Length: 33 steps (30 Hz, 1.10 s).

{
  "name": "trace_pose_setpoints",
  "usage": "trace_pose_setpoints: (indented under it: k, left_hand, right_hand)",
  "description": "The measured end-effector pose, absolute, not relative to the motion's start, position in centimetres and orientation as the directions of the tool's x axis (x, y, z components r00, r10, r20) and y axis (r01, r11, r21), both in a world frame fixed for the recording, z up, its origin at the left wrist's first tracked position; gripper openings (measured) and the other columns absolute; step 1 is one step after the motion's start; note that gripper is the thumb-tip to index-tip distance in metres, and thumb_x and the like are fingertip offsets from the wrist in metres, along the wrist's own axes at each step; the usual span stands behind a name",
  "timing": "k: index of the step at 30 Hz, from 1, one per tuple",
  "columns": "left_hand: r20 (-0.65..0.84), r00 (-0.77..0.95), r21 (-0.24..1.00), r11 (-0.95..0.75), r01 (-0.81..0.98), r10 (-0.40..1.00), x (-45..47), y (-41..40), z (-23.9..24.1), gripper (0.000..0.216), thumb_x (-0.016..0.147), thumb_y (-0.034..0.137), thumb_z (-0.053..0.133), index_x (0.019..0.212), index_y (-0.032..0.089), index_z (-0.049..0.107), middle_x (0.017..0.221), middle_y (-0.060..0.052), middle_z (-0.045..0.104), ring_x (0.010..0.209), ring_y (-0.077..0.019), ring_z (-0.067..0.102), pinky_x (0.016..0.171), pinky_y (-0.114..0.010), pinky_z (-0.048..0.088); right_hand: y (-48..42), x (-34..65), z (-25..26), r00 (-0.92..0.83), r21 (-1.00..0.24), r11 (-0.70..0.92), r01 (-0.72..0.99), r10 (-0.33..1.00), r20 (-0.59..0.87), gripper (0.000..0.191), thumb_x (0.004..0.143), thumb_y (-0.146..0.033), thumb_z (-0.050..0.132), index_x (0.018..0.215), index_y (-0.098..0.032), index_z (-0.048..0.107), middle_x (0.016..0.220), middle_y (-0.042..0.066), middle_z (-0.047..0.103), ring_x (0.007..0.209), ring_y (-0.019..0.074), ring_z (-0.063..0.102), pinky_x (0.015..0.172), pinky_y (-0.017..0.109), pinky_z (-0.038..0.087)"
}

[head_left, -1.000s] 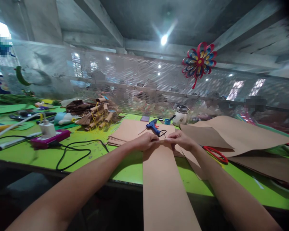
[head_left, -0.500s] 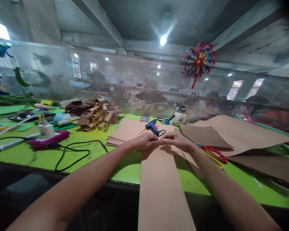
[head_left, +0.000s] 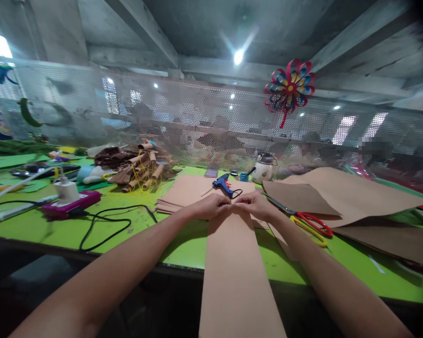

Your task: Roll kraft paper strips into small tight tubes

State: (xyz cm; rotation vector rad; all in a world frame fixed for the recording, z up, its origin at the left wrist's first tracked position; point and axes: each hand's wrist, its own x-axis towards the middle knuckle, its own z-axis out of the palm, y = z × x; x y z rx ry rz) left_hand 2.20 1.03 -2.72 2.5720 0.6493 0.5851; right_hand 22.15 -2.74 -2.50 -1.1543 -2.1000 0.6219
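Observation:
A long strip of brown kraft paper [head_left: 236,267] runs from the table over its front edge toward me. Its far end is pinched by my left hand [head_left: 213,205] and my right hand [head_left: 255,205], fingertips close together, both closed. The exact fold under the fingers is hidden. Just beyond them a blue glue gun [head_left: 223,185] lies on a stack of brown paper sheets [head_left: 178,190]. Scissors with one red and one yellow handle [head_left: 312,225] lie beside my right forearm.
On the green table [head_left: 183,244] a purple power strip [head_left: 72,205] with a black cord sits at left. Behind it is a pile of rolled brown paper pieces [head_left: 144,166]. A white jar [head_left: 262,170] stands at the back, and large brown sheets [head_left: 352,192] cover the right side.
My right hand's fingers have shifted slightly left, nearer my left fingertips. The paper strip's near end has swung a little left. Other things stay in place.

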Motion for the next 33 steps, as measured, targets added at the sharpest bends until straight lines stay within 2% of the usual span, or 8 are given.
trace_pose_setpoints:
  k: [7,14,18,24,28,33]
  left_hand:
    - [0.292,0.762,0.426,-0.792,0.438,0.578,1.9,0.9,-2.3,0.033,0.085,0.039,0.042,0.079,0.013,0.061,0.065,-0.002,0.056,0.057,-0.0111,0.044,0.055,-0.022,0.028]
    - [0.348,0.764,0.329,-0.834,0.444,0.544,2.0,0.6,-2.4,0.031,0.086,0.035,0.040,0.076,0.013,0.059,0.063,-0.002,0.055,0.055,-0.0103,0.044,0.052,-0.021,0.026]
    - [0.384,0.769,0.298,-0.857,0.421,0.511,1.9,0.8,-2.4,0.031,0.086,0.034,0.042,0.075,0.013,0.061,0.064,-0.002,0.056,0.057,-0.0106,0.044,0.055,-0.021,0.029]
    - [0.353,0.766,0.375,-0.831,0.411,0.538,2.0,1.0,-2.9,0.032,0.085,0.033,0.043,0.074,0.012,0.063,0.061,-0.001,0.055,0.055,-0.0093,0.042,0.053,-0.020,0.029]
    - [0.304,0.795,0.459,-0.812,0.361,0.525,2.2,1.1,-3.1,0.033,0.084,0.036,0.043,0.077,0.011,0.063,0.066,-0.001,0.058,0.059,-0.0097,0.046,0.055,-0.019,0.032]
    - [0.289,0.744,0.526,-0.749,0.402,0.602,1.8,1.5,-2.8,0.035,0.081,0.041,0.047,0.071,0.011,0.062,0.061,-0.001,0.056,0.057,-0.0093,0.044,0.051,-0.018,0.030]
  right_hand:
    - [-2.4,23.4,-2.3,-0.347,-0.662,0.485,0.572,0.874,0.341,0.030,0.074,-0.039,0.056,0.073,-0.011,0.067,0.062,0.003,0.058,0.056,0.0111,0.047,0.051,0.021,0.034]
    - [-2.1,23.7,-2.4,-0.374,-0.685,0.483,0.545,0.871,0.317,0.033,0.075,-0.042,0.055,0.076,-0.011,0.067,0.063,0.002,0.057,0.057,0.0099,0.045,0.051,0.020,0.033]
    - [-2.2,23.7,-2.2,-0.396,-0.710,0.488,0.508,0.864,0.311,0.034,0.074,-0.043,0.056,0.078,-0.011,0.067,0.064,0.002,0.057,0.058,0.0099,0.046,0.052,0.020,0.034]
    - [-2.6,23.4,-2.2,-0.446,-0.710,0.482,0.513,0.857,0.259,0.036,0.075,-0.044,0.055,0.082,-0.010,0.066,0.066,0.003,0.058,0.058,0.0098,0.046,0.051,0.020,0.034]
    - [-2.7,23.1,-2.4,-0.539,-0.625,0.562,0.543,0.803,0.254,0.037,0.078,-0.043,0.051,0.079,-0.010,0.067,0.065,0.001,0.057,0.058,0.0094,0.045,0.051,0.019,0.032]
    - [-2.4,23.3,-2.4,-0.455,-0.576,0.538,0.616,0.839,0.297,0.037,0.080,-0.042,0.049,0.082,-0.011,0.069,0.067,0.002,0.060,0.059,0.0105,0.048,0.051,0.019,0.033]
